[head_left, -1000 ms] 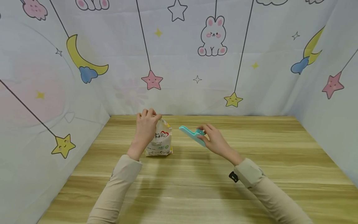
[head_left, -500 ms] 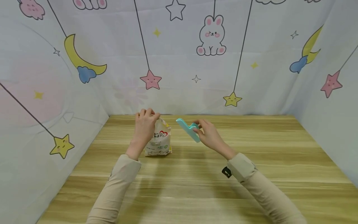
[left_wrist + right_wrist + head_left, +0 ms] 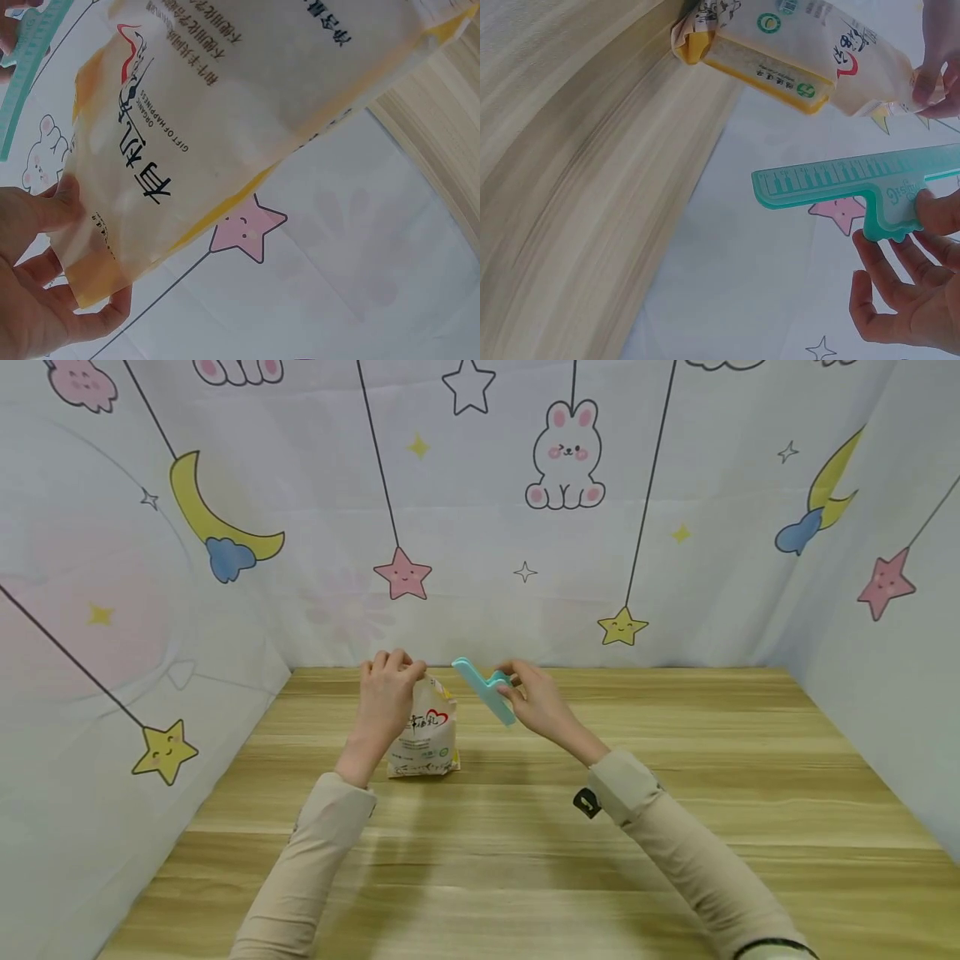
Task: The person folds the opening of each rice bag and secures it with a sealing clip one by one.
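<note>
A cream and yellow paper-like food bag [image 3: 425,739] with printed lettering and a red heart stands upright on the table. My left hand [image 3: 386,693] pinches its top edge; in the left wrist view the thumb and fingers of that hand [image 3: 52,262] hold the bag's upper end [image 3: 157,150]. To the right of the bag, my right hand [image 3: 543,702] holds a turquoise bag clip [image 3: 483,691] in the air by its grip tabs. In the right wrist view the clip [image 3: 832,176] shows piano-key markings, with thumb and fingers of the hand [image 3: 915,300] on its tabs.
Both hands work over a wood-grain table [image 3: 480,860]. Behind it hangs a white fabric backdrop [image 3: 480,510] printed with stars, moons and a rabbit, and similar fabric rises at both sides. A small black tag [image 3: 587,802] hangs by the right cuff.
My right hand has moved left and upward with the bag clip, bringing it nearer the bag's top. The left hand keeps its hold and the bag stays in place.
</note>
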{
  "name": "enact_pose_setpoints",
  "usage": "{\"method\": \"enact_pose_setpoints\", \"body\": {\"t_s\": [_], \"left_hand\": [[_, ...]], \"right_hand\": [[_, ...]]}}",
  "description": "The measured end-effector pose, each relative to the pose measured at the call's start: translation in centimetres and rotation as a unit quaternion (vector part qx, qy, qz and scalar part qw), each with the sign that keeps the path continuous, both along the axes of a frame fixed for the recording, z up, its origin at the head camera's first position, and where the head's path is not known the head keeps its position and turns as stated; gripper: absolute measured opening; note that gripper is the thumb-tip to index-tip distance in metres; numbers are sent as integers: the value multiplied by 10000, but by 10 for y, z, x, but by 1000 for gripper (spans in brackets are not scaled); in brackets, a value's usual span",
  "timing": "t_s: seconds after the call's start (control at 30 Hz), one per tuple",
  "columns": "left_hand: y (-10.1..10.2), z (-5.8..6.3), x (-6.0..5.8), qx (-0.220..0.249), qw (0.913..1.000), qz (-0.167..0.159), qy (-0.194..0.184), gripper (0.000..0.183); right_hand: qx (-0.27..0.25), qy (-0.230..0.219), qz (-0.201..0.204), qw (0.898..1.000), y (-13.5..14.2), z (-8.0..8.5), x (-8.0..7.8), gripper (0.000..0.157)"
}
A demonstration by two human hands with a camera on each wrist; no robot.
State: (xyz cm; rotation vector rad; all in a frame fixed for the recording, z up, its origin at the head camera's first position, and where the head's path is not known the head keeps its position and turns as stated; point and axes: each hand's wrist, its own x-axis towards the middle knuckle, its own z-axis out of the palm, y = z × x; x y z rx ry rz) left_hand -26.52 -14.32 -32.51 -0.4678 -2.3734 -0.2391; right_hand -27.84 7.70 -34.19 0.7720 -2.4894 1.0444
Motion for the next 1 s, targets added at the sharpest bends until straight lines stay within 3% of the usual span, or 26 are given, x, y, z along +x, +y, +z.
{"method": "enact_pose_setpoints", "body": {"t_s": [0.53,0.83,1.0], "left_hand": [[-2,0,-2,140,9999,-34,70,11],[-3,1,1,83,10000,36,-21,14],[-4,2,0,112,9999,-84,36,14]], "right_hand": [[-189,63,78,9998,-14,10,-15,24],[-405,-32,262,9988,-25,7,-16,23],[-306,-40,311,9990,-28,4,-17,20]]}}
